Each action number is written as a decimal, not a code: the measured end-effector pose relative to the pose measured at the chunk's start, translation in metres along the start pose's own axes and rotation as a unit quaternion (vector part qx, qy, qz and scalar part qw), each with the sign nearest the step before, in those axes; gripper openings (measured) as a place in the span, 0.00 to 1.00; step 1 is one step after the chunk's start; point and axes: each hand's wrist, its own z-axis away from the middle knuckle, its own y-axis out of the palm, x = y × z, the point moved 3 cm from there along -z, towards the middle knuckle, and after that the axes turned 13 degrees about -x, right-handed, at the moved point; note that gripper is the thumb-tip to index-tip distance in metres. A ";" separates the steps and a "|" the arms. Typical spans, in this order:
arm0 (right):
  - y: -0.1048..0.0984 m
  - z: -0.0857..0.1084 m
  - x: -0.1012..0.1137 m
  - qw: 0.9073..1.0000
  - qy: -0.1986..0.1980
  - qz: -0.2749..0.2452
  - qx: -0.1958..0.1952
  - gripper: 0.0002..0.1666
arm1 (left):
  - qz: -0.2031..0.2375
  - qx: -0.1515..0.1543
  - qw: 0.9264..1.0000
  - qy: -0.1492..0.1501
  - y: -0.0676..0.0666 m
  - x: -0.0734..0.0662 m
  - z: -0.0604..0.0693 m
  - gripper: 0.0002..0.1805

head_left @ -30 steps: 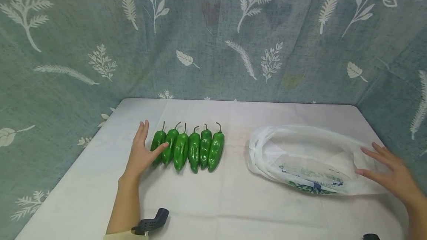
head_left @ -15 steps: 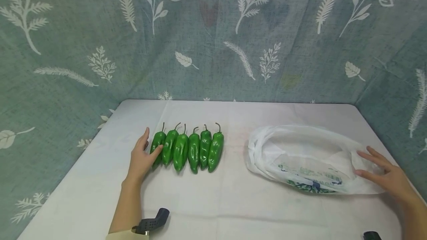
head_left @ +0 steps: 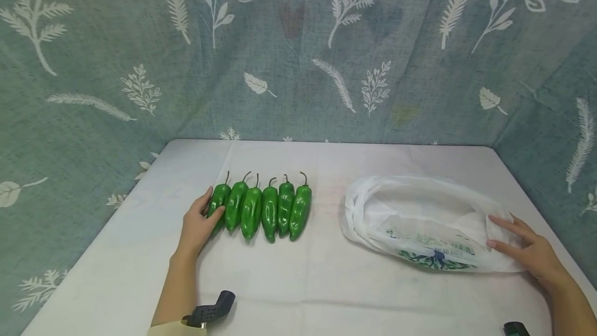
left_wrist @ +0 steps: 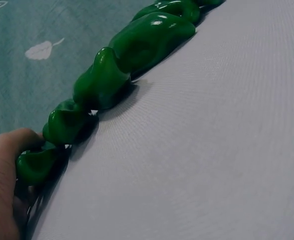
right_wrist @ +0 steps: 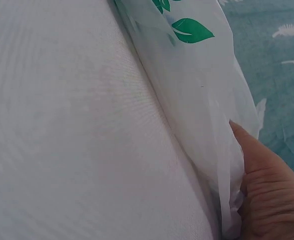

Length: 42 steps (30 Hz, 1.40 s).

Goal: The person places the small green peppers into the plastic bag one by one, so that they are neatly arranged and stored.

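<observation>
Several glossy green chili peppers lie side by side in the head view, stems pointing away. My left hand [head_left: 198, 224] grips the leftmost green chili pepper [head_left: 218, 201], thumb on its right side and fingers along its left. The left wrist view shows the thumb over that pepper [left_wrist: 36, 166], at the end of the row; the other fingers are mostly hidden. On the right lies a white plastic bag [head_left: 373, 240] with green and blue print, its mouth spread. My right hand [head_left: 536, 253] holds the bag's right end between thumb and fingers; in the right wrist view the thumb presses the plastic [right_wrist: 202, 115].
A white cloth covers the table [head_left: 298, 284], which shows between the peppers and the bag. Behind and at the sides hangs a green-blue curtain [head_left: 298, 77] with white leaf patterns. A dark wrist camera [head_left: 214, 309] sits on the left forearm.
My left thumb and fingers have closed in on the leftmost pepper. My right hand has moved left onto the bag's right end, and its fingers have drawn closer together. The peppers stay in their row.
</observation>
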 end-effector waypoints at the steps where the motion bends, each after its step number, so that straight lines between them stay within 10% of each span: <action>1: 0.000 0.000 0.000 1.000 0.000 -0.001 -0.001 0.42 | -0.003 0.000 1.000 -0.003 0.000 0.000 0.000 0.37; 15: -0.001 0.002 -0.002 1.000 -0.008 -0.015 -0.011 0.41 | -0.018 -0.009 0.998 -0.063 0.003 -0.003 0.000 0.37; 42: 0.000 0.001 0.002 1.000 -0.015 -0.022 -0.009 0.41 | 0.038 -0.113 0.991 -0.066 -0.007 -0.021 0.001 0.31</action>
